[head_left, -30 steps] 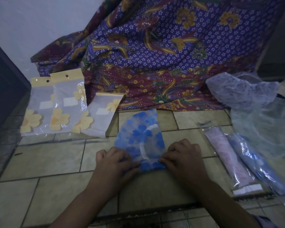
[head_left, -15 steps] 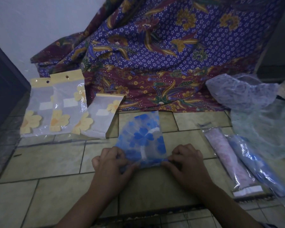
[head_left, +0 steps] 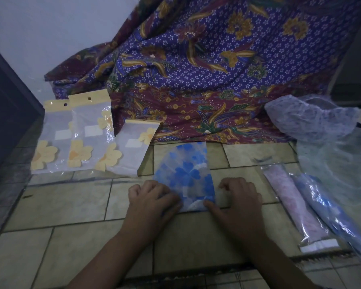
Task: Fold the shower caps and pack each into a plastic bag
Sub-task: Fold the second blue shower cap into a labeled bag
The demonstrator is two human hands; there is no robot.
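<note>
A translucent shower cap with blue flowers (head_left: 186,170) lies folded on the tiled floor in the middle. My left hand (head_left: 152,201) pinches its near left corner, fingers curled. My right hand (head_left: 238,199) pinches the near right corner with thumb and curled fingers. Three plastic bags with yellow flower print (head_left: 79,138) lie in a row at the left. Two packed bags, one pink (head_left: 296,205) and one blue (head_left: 329,211), lie side by side at the right.
A purple and maroon batik cloth (head_left: 206,69) hangs across the back. Loose pale shower caps (head_left: 313,119) are heaped at the right. A dark panel (head_left: 6,113) stands at the left. A mat edge (head_left: 196,268) runs under my forearms.
The cap's near edge has been drawn toward me and flattened; both hands shifted slightly apart along that edge, the right hand moving to the right corner.
</note>
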